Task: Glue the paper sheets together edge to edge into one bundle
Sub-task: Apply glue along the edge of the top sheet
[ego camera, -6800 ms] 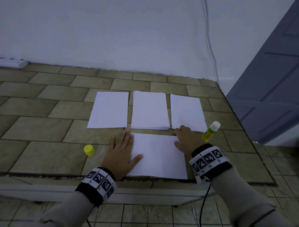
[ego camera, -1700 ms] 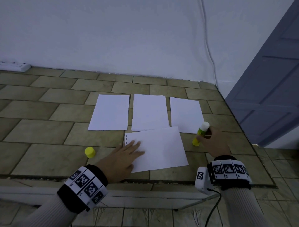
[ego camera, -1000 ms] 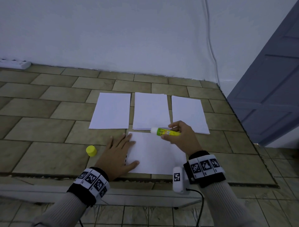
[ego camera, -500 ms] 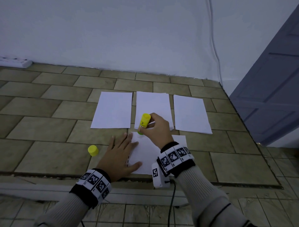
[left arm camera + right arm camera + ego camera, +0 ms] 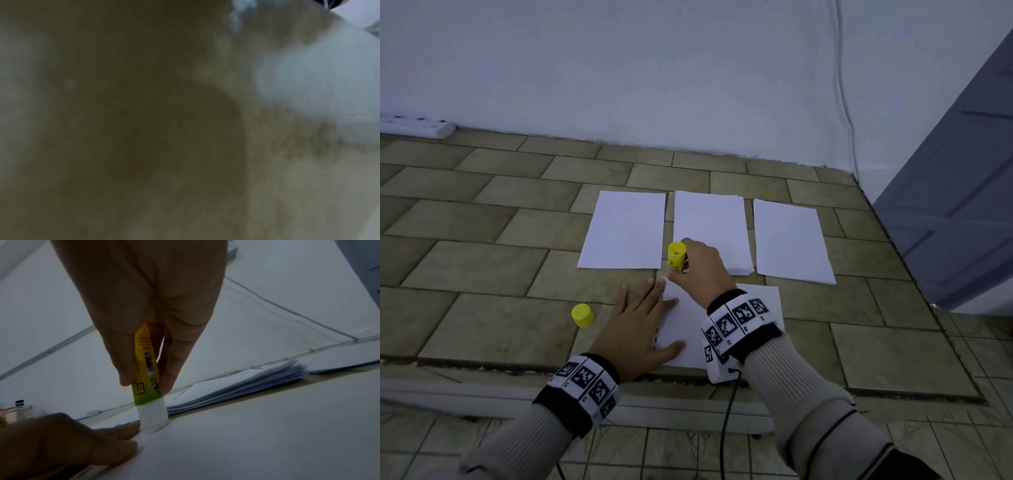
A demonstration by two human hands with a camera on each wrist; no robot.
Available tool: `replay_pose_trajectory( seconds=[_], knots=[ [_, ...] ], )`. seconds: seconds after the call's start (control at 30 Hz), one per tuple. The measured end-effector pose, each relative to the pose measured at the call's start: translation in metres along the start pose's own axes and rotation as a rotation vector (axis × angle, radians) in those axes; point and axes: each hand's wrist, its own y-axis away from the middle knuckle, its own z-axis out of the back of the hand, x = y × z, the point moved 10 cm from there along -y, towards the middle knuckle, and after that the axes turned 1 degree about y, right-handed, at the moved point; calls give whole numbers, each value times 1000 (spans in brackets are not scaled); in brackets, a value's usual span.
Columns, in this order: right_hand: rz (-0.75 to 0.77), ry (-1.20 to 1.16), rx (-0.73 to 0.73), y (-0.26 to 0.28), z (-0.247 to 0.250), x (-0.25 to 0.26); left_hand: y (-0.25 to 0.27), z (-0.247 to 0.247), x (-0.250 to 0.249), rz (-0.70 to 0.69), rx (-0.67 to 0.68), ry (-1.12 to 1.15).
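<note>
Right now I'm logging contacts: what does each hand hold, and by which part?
Right hand grips the glue stick by its barrel, above the white tip. Left hand holds nothing; it presses flat on the sheet.

- My left hand (image 5: 642, 322) lies flat, fingers spread, palm down, pointing far.
- My right hand (image 5: 700, 270) crosses just beyond it, fingers (image 5: 174, 363) pinched downward, wrist raised.

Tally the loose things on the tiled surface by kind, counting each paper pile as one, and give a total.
Paper piles in the far row: 3 (left, middle, right)
Near paper sheet under the left hand: 1
Glue stick, gripped by the right hand: 1
Yellow cap: 1
Total: 6
</note>
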Motion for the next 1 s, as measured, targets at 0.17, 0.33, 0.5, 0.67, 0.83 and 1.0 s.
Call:
replay_pose_trajectory(
  seconds=[0.17, 0.33, 0.5, 0.67, 0.83, 1.0],
  knots=[
    [-55, -13, -30, 7, 14, -20, 1, 0, 0, 6, 7, -8],
    [-104, -51, -106, 25, 42, -54, 2, 2, -1, 7, -16, -5],
    [-125, -5, -194, 45, 72, -83, 2, 1, 0, 16, 7, -19],
    [-209, 34, -240, 62, 99, -111, 3, 1, 0, 20, 10, -14],
    [-247, 46, -263, 72, 115, -129, 3, 1, 1, 37, 19, -12],
    [-242, 11, -326, 76, 119, -133, 3, -1, 3, 57, 53, -45]
  ],
)
